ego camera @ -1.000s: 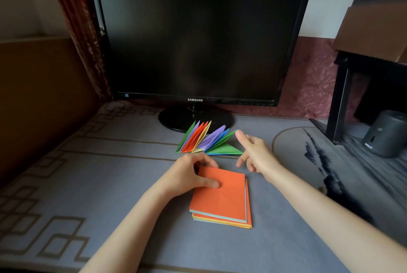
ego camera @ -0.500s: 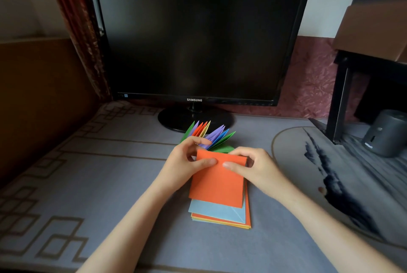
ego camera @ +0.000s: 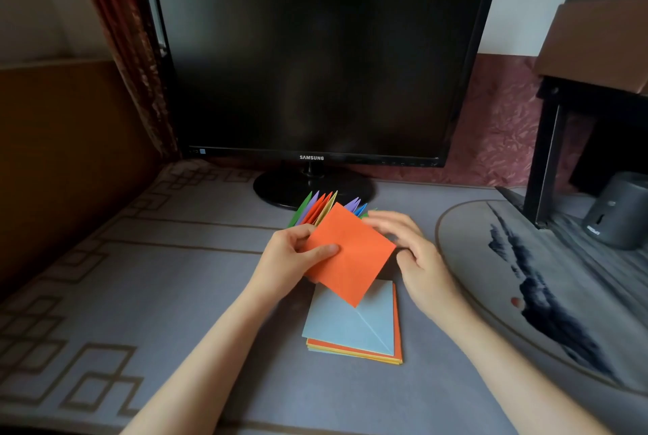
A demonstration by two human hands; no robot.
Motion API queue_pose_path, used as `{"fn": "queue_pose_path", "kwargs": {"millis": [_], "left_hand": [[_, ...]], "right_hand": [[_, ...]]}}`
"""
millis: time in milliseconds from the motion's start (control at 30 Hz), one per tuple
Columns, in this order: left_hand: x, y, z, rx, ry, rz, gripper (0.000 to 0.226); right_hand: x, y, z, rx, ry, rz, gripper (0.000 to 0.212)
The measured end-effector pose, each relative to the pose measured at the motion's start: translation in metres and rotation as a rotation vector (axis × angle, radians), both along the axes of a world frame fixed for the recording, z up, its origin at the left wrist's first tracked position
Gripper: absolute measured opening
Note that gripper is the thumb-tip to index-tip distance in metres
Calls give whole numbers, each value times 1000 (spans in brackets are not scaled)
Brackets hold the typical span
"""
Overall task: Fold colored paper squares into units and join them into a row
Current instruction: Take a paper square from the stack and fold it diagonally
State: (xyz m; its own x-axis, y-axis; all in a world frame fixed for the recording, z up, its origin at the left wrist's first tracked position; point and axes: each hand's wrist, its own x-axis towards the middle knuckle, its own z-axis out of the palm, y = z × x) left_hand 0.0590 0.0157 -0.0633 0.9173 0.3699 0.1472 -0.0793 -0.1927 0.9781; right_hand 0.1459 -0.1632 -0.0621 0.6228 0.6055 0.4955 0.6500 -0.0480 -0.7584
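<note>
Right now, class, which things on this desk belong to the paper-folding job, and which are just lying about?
Job: orange paper square, pinched by the left hand; right hand beside it; stack of paper squares, light blue on top; row of joined folded units.
Lying about: Samsung monitor; dark grey cylinder; cardboard box.

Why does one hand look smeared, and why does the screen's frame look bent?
Head view: the right hand is motion-blurred at its fingers; the left hand pinching the orange paper square is sharp; the wide-angle lens bows the frame of the black monitor.
</note>
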Motion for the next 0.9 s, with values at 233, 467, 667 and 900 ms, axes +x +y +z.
{"fn": "queue_pose_path", "kwargs": {"millis": [233,467,667,900], "left_hand": [[0,0,-1,-40,8,-42,2],[-4,-10,6,-79,24,-188,31],[-7,-15,10,-83,53,-213,37],[-3,-11,3,-32,7,-140,20]], "right_hand": [[7,2,-15,-197,-279,-16,54],[0,7,-7,-11,8,-35,13],[-5,10,-2,97,236,-49,13],[-3,9,0,71,384,-68,34]]}}
